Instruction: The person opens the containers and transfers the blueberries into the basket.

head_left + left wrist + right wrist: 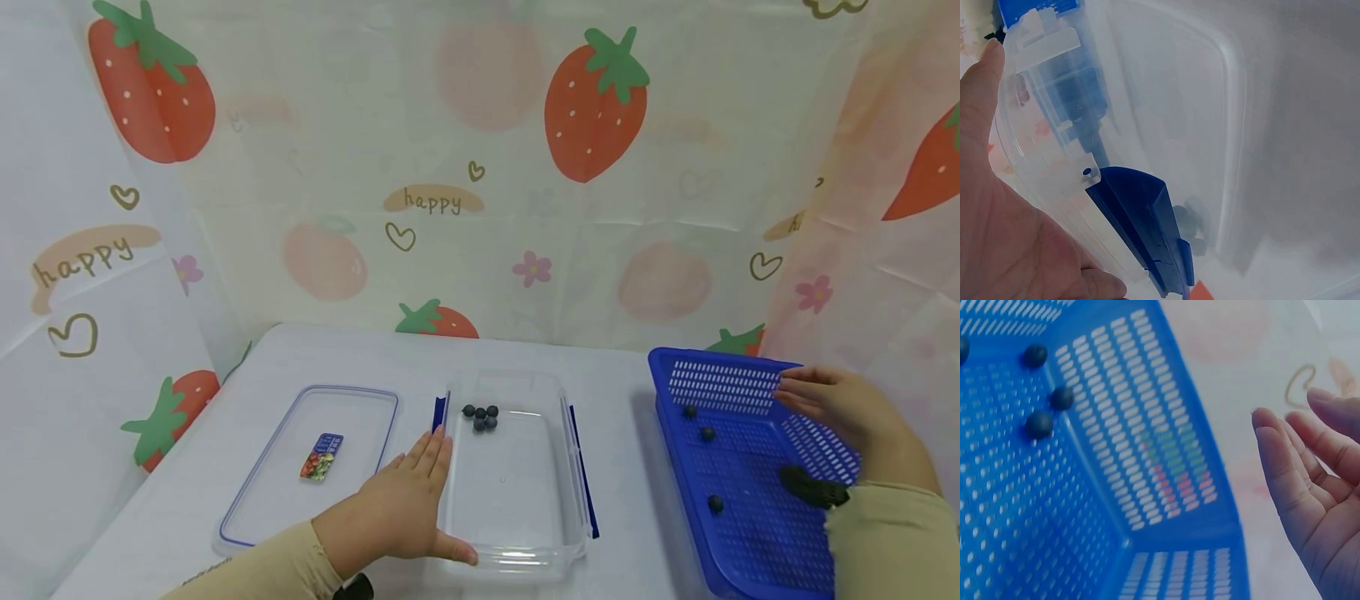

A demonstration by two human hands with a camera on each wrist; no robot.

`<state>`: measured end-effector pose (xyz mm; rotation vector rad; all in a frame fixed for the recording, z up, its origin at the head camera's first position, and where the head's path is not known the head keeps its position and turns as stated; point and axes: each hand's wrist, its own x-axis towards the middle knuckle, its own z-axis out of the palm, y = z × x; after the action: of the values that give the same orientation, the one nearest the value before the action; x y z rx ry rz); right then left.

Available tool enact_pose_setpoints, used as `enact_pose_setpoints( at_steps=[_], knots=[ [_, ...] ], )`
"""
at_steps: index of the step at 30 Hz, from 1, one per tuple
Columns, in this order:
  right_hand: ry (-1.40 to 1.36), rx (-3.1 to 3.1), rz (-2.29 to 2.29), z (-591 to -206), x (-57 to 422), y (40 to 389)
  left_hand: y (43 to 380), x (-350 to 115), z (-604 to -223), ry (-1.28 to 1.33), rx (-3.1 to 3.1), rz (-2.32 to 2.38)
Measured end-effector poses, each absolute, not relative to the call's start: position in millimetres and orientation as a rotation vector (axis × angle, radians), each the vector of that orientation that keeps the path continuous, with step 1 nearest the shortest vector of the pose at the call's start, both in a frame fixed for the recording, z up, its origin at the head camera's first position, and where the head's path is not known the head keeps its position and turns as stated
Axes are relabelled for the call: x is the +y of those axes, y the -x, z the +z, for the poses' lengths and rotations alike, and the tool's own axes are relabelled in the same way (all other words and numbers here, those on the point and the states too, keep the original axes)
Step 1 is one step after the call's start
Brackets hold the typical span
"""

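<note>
My left hand [405,500] lies with fingers spread along the left side of a clear plastic container [517,554], thumb at its near left corner. In the left wrist view a blue side latch [1141,225] hangs beside the palm. Several dark, round blueberries [481,414] sit together at the container's far left end. Above the far right rim of a blue mesh basket [675,500] is my right hand [843,408], its fingers loosely bent with nothing between them. The right wrist view shows it outside the basket wall and several blueberries [1039,425] inside.
Left of the container lies a clear lid [262,500] with a blue seal and a colourful label [322,457]. A dark elongated object [813,487] shows by my right cuff, over the basket. A strawberry-printed curtain [510,242] hangs behind the white table [615,467].
</note>
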<state>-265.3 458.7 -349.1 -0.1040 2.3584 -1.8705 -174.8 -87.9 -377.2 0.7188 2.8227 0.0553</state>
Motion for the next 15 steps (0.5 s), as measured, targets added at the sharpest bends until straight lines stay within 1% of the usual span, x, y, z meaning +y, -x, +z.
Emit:
enact_pose_setpoints(
  at_steps=[5,11,15],
  knots=[
    [0.239,2.311,-1.912,-331.5,431.1,266.1,174.9,-88.4,-377.1,-0.728,2.831,0.052],
    [0.365,2.417,-1.803,-322.7,396.7,278.4,175.8,-89.1,-377.5,-0.736,2.829,0.054],
    [0.379,2.519,-1.653,-313.9,367.7,283.7,176.6,-89.7,-377.8,-0.738,2.833,0.052]
  ],
)
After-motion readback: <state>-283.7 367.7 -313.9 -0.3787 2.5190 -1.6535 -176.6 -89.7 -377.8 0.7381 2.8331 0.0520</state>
